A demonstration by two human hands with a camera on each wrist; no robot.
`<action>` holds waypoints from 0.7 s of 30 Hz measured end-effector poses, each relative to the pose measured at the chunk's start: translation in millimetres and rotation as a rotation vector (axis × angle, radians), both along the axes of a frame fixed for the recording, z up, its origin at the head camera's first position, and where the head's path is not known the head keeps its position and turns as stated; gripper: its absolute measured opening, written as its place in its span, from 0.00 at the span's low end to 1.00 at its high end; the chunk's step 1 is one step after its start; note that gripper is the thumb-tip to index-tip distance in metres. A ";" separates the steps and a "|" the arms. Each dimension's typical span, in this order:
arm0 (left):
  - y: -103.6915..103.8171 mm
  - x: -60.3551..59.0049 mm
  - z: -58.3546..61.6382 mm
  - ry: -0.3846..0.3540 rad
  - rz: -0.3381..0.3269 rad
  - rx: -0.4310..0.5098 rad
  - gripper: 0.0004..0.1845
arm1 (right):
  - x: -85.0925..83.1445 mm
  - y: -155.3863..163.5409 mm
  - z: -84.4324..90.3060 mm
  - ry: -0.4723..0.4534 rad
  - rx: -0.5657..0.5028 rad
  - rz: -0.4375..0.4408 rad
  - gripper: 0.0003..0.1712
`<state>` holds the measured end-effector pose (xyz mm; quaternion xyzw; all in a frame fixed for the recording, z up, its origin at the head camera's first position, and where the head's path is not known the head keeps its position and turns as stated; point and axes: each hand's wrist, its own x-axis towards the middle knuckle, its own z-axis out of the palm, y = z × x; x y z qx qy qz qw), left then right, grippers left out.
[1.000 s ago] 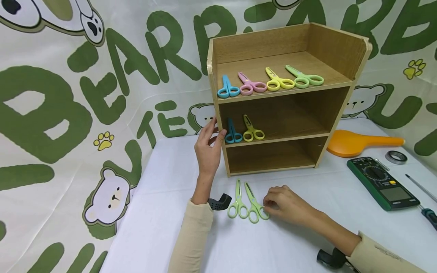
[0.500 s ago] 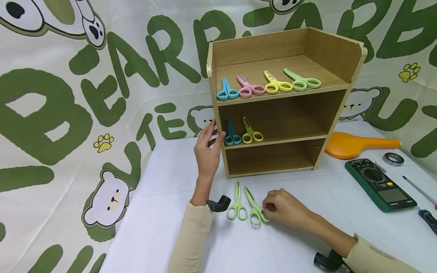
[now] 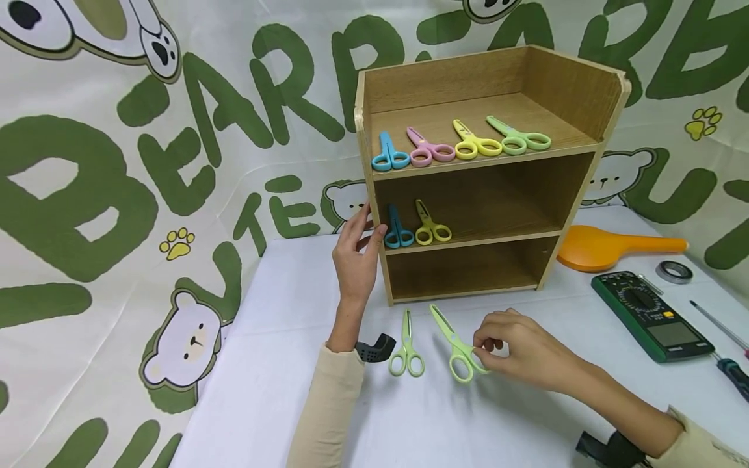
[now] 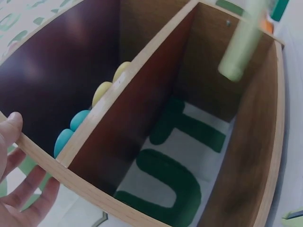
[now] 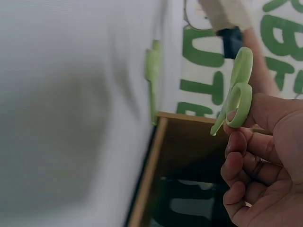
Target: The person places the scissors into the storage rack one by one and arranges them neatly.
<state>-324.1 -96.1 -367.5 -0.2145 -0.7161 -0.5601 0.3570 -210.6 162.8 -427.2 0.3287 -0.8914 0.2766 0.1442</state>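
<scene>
My left hand [image 3: 355, 263] grips the left side panel of the wooden shelf [image 3: 447, 84], thumb at the front edge and fingers on the outside. Between thumb and fingers, my right hand [image 3: 529, 348] pinches green scissors [image 3: 445, 323] by one handle loop, lifted off the tabletop with the blades towards the shelf. Similar green scissors [image 3: 407, 338] lie on the table to their left. Blue [image 3: 385, 144], pink [image 3: 422, 142], yellow [image 3: 465, 134] and green scissors [image 3: 503, 129] line the top level. Dark blue [image 3: 394, 220] and yellow scissors [image 3: 425, 216] rest on the middle level.
Right of the shelf lie an orange paddle-shaped thing [image 3: 591, 249], a roll of tape [image 3: 674, 272], a green-cased multimeter [image 3: 649, 318] and a screwdriver [image 3: 734, 377]. A printed cloth [image 3: 199, 143] hangs behind the white-covered table [image 3: 263, 390].
My right hand has raised one pair of green scissors from the table and shifted it right, away from the other pair. My left hand stays at the shelf's side.
</scene>
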 end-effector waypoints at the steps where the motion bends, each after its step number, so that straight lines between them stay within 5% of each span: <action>1: 0.2 -0.1 0.0 0.000 -0.001 0.000 0.25 | 0.6 1.8 4.6 0.013 -0.005 0.004 0.15; 13: -0.5 -1.1 -1.9 0.004 0.009 -0.011 0.25 | -10.3 16.1 56.4 0.071 0.011 -0.053 0.14; 21: -0.4 -0.2 -0.9 0.004 -0.001 0.000 0.25 | -44.9 27.9 85.1 0.116 0.011 -0.068 0.12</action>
